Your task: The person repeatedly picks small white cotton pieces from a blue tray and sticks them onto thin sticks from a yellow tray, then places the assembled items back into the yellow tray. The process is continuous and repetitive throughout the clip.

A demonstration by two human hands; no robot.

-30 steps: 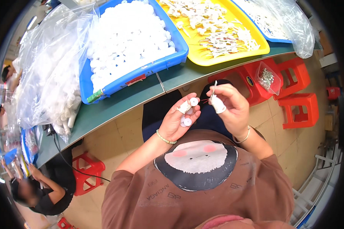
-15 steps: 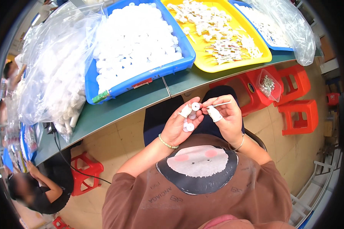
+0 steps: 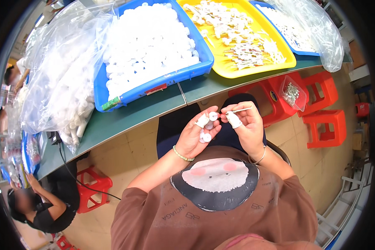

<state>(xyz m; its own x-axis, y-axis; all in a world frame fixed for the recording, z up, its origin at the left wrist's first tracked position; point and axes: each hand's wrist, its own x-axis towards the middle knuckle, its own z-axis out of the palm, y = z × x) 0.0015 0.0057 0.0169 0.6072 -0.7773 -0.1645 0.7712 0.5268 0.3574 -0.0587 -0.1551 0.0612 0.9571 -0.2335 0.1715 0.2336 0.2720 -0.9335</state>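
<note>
Fingers of the left hand [image 3: 190, 138] curl loosely around small round white plastic discs [image 3: 213, 116]. Just right of the topmost disc, a slim white rod [image 3: 242, 110] aims its long axis roughly at it, pinched by the nearer right hand [image 3: 251, 126].

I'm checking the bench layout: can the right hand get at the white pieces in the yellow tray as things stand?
Probably yes: the yellow tray lies uncovered ahead of the right hand, with nothing visible blocking the white pieces. That hand holds a thin pale stick, though.
</note>
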